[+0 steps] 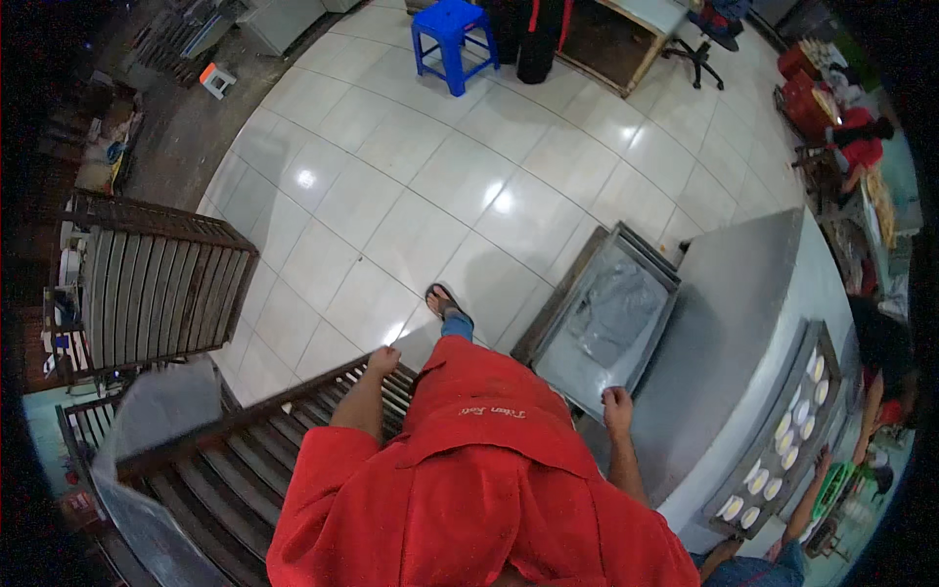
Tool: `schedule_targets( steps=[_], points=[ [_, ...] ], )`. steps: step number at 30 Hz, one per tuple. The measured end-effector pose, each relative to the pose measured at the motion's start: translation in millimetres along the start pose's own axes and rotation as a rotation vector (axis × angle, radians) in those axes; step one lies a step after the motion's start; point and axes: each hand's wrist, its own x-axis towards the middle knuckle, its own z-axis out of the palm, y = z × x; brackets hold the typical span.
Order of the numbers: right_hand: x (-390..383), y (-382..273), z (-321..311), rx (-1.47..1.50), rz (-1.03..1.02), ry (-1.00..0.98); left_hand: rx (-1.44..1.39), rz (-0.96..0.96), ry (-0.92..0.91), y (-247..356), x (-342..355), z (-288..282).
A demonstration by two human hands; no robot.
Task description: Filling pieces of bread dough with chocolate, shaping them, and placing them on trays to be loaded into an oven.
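My left hand (383,360), fingers curled, is over the upper edge of the dark metal slatted rack (245,460) at lower left. My right hand (616,401), also curled, is at the near right corner of a shallow metal tray (613,374) holding a crumpled grey sheet (611,308). I cannot tell whether it touches the tray or what either hand holds. My red apron covers the middle, above a sandalled foot (440,301).
A slatted rack (161,289) stands left, a blue stool (452,34) ahead beside a wheeled chair (702,67). A grey counter (724,303) bears a pan of small pale items (781,440). Other people (861,137) are along the right side.
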Motion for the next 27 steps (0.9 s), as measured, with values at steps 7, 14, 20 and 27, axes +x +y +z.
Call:
schedule_targets(
  steps=[7, 14, 20, 27],
  points=[
    [78.5, -107.0, 78.9, 0.008, 0.064, -0.062, -0.172, 0.035, 0.121, -108.8, 46.7, -72.8],
    [176.9, -214.0, 196.0, -0.221, -0.179, -0.324, -0.700, -0.078, 0.349, -68.1, 105.6, -200.3],
    [273.6, -294.3, 275.2, -0.523, -0.150, -0.625, -1.115, -0.091, 0.575, -63.0, 106.5, -276.8],
    [451.5, -409.4, 431.4, -0.613, -0.254, -0.556, -1.464, -0.488, 0.819, -143.2, 126.8, -227.2]
  ],
)
